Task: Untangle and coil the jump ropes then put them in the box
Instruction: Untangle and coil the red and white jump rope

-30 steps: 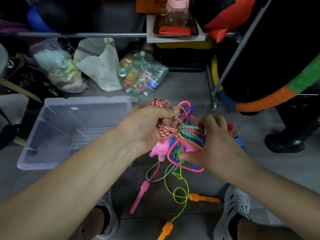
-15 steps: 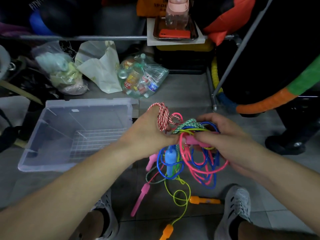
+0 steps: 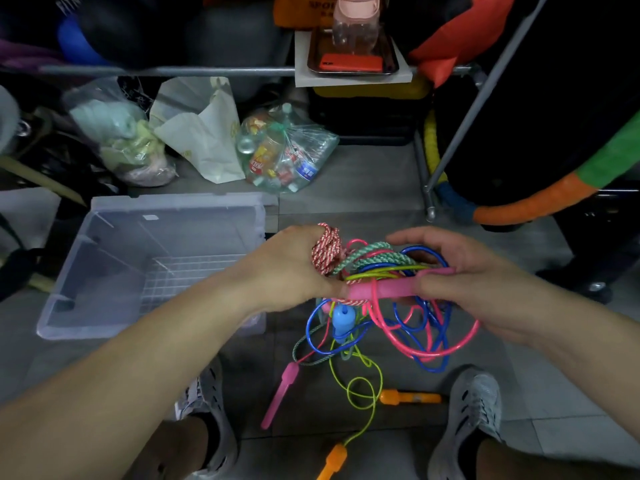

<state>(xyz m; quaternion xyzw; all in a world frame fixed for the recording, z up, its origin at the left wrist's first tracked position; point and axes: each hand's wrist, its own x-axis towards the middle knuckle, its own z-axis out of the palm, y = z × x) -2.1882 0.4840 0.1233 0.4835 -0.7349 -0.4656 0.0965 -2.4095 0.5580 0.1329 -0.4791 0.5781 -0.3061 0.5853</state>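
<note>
Jump ropes (image 3: 381,289) tangle glossy loops with braided cords.

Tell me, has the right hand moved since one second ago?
Yes. The right hand moved to the right, farther from the box, pinching a pink handle.

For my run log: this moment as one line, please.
stage: untangling | left hand: grips red-white rope | right hand: pinches pink handle | box: no rope seen inside | orange handle: on floor

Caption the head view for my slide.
Left hand grips a tangled bundle of coloured jump ropes, right hand pinches its pink plastic handle, beside a clear plastic box.
</note>
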